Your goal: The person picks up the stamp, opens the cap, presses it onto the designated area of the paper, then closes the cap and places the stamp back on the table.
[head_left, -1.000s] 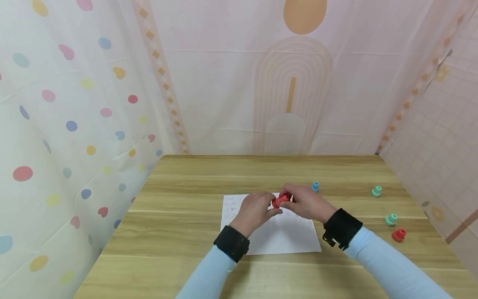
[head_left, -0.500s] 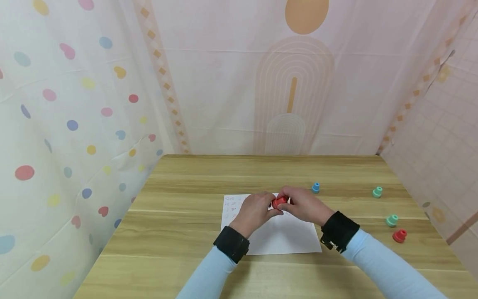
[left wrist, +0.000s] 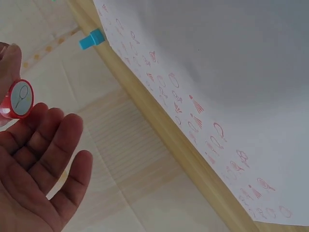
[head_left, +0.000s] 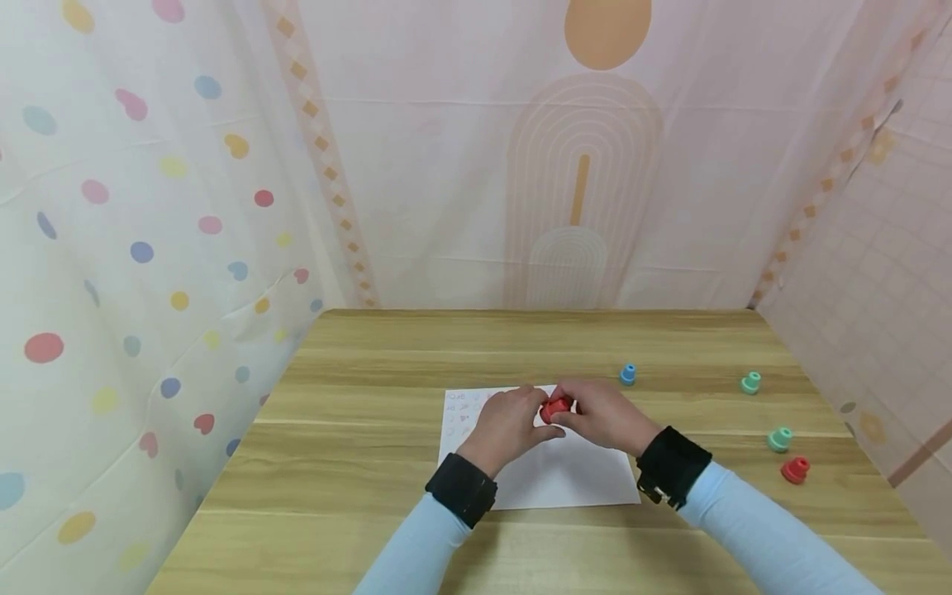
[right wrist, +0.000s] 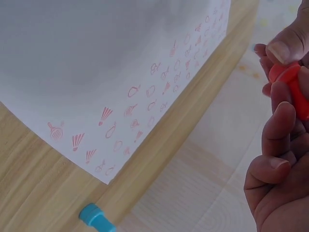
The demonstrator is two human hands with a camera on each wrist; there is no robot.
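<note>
A red stamp (head_left: 554,411) is held over the upper part of a white paper sheet (head_left: 568,479). My right hand (head_left: 606,416) grips it between thumb and fingers. At its left end, my left hand (head_left: 506,426) has its fingertips on it. A round end of the stamp (left wrist: 21,99) with a racket drawing faces the left wrist camera; the outer left fingers there are only loosely bent. From the right wrist, the red stamp (right wrist: 292,82) is partly covered by fingers. Rows of red racket, ball and shuttlecock prints (right wrist: 133,91) mark the paper.
A blue stamp (head_left: 628,374) stands beyond the paper's far right corner. Toward the right table edge stand two green stamps, one farther back (head_left: 750,383) and one nearer (head_left: 779,439), with another red stamp (head_left: 795,470) closest. A patterned curtain (head_left: 446,207) hangs behind the wooden table.
My right hand has shifted slightly left and toward me, and the red stamp has turned and tilted between the hands. The left hand has barely moved. The other stamps stay where they were.
</note>
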